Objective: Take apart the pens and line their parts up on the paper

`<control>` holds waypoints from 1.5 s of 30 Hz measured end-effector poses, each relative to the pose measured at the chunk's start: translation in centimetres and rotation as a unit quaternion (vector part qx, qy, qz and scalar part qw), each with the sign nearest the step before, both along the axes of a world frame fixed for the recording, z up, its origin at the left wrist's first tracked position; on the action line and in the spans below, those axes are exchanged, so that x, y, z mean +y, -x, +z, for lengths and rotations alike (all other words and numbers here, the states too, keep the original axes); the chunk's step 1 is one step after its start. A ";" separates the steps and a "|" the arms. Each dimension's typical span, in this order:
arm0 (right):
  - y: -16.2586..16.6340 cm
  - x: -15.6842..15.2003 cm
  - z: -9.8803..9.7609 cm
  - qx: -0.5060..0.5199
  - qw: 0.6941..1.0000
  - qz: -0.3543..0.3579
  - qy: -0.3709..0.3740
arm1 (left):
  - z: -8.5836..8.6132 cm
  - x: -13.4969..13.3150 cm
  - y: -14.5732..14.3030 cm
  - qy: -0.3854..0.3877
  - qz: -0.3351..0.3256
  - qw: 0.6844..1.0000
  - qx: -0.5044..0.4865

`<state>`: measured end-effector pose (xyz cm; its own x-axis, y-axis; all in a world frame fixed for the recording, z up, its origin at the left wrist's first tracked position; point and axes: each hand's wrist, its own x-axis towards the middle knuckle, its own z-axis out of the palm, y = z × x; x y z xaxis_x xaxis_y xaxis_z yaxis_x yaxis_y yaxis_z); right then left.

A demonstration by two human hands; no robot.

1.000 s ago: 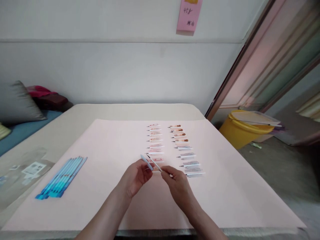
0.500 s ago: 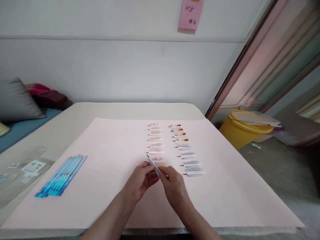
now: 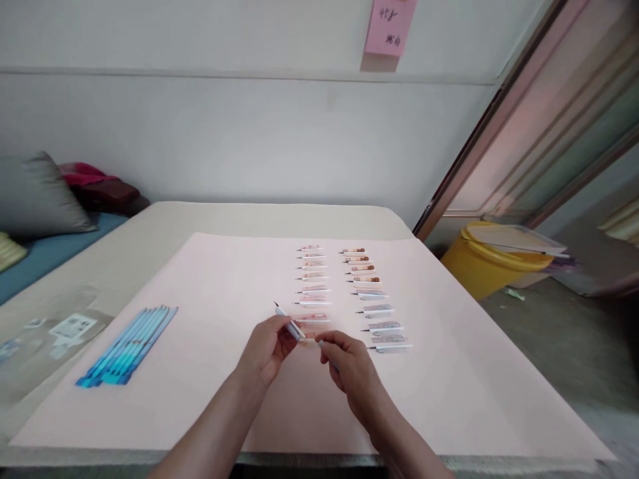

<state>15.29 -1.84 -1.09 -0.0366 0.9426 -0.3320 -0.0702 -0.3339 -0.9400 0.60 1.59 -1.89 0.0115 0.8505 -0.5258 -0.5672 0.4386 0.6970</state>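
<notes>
My left hand is closed around a slim white and pale-blue pen, its dark tip pointing up and to the left. Just to the right, my right hand pinches a small pale blue-grey pen part, most of it covered by the fingers. A narrow gap separates this part from the pen's rear end. Beyond the hands lies a column of pink-patterned pens, tips to the left. A second column, of brown and greyish pens, runs beside it.
A fan of blue pens or pencils lies on the pink sheet at the left. Clear plastic packaging is on the table's left side. A yellow bin stands beyond the right edge. A white wall rises behind the table.
The hands were together on one pen; now they have drawn apart, the pen staying in my left hand and a small part in my right. The pen has shifted slightly left.
</notes>
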 end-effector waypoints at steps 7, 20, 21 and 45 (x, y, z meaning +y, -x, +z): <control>-1.0 1.0 -1.6 0.258 0.943 -0.135 0.160 | 0.5 -2.3 -2.6 0.041 -0.127 0.991 0.005; 0.9 0.5 -2.4 0.245 0.964 -0.098 0.025 | -0.2 -3.7 -4.7 -0.019 -0.126 0.992 0.015; 0.9 0.5 -2.5 0.252 0.963 -0.098 0.026 | -0.2 -3.7 -4.6 -0.021 -0.126 0.991 0.024; 1.5 -0.1 -2.3 0.347 0.935 -0.025 0.068 | -1.4 -1.8 -3.5 -0.068 0.005 0.990 0.125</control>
